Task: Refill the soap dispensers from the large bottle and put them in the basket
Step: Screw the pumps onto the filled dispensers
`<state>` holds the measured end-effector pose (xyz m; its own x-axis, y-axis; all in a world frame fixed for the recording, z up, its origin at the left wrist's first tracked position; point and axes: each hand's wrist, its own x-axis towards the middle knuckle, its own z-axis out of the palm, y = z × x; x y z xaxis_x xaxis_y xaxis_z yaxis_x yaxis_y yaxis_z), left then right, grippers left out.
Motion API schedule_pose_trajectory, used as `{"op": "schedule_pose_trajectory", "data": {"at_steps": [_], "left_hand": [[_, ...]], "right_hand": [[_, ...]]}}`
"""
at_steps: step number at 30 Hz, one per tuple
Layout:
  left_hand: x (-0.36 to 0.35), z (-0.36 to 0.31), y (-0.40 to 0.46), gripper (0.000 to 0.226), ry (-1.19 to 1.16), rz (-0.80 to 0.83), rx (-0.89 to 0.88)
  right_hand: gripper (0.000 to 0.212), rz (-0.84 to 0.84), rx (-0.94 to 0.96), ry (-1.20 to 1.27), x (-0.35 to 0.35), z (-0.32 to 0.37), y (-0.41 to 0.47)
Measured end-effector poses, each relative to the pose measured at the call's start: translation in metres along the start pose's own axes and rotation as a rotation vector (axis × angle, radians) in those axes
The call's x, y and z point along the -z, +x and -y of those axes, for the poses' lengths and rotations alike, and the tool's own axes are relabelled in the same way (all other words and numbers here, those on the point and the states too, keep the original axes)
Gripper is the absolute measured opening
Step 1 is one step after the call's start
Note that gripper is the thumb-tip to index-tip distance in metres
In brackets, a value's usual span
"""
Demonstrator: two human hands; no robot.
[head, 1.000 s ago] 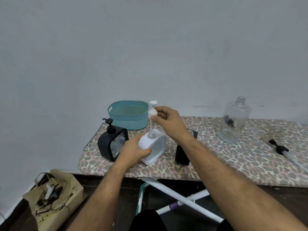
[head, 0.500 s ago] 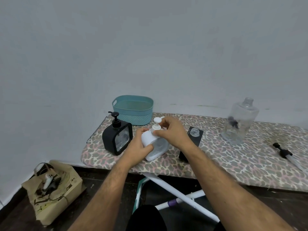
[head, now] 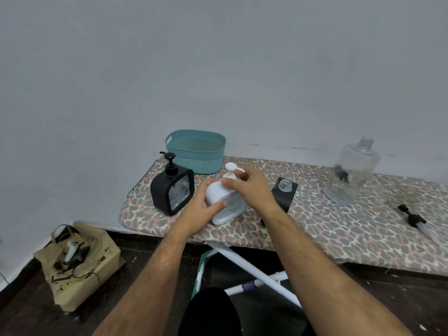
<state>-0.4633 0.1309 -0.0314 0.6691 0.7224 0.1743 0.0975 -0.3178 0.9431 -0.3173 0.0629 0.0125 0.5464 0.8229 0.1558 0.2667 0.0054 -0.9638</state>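
The step in hand looks like closing the white rounded-square plastic soap dispenser (head: 224, 202): it stands near the front edge of the leopard-print padded counter (head: 339, 221), tilted a little toward the person. The left hand (head: 202, 209) grips its body, fingers (head: 219, 204) wrapped round the front face. The right hand (head: 252, 187) has its fingers curled round the collar of the white pump head (head: 231, 169), which sits in the neck with its spout pointing right.

Judging by this, the next move calls for twisting the collar until it seats, with the left hand bracing the body against the turn, then carrying the dispenser to the teal woven-pattern plastic basket (head: 196, 151), which stands behind it against the wall with nothing visible inside. The black square dispenser with a clear window (head: 172, 190), pump fitted, stands just left of the white one. A second black dispenser (head: 286, 192) behind the right wrist has an open neck and probably awaits refilling. The large clear bottle (head: 351, 173) stands uncapped well to the right; a black pump with its tube (head: 417, 220) lies near the counter's right end.

A second ago the pump was held lifted above the neck, its tube showing; half a second ago it was already down in the neck.
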Motion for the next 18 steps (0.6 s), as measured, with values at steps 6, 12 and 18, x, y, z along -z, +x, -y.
{"op": "schedule_pose_trajectory", "data": {"at_steps": [6,12,18], "left_hand": [[0.0,0.004,0.0,0.052,-0.026,0.008,-0.002],[0.0,0.007,0.001,0.051,-0.045,0.016,-0.022],[0.001,0.011,0.003,0.052,-0.051,0.015,-0.014]], "right_hand": [[0.032,0.09,0.013,-0.017,-0.003,0.0,-0.002],[0.038,0.081,0.029,-0.04,0.003,-0.004,-0.002],[0.021,0.103,0.028,-0.043,0.006,0.006,0.0]]}}
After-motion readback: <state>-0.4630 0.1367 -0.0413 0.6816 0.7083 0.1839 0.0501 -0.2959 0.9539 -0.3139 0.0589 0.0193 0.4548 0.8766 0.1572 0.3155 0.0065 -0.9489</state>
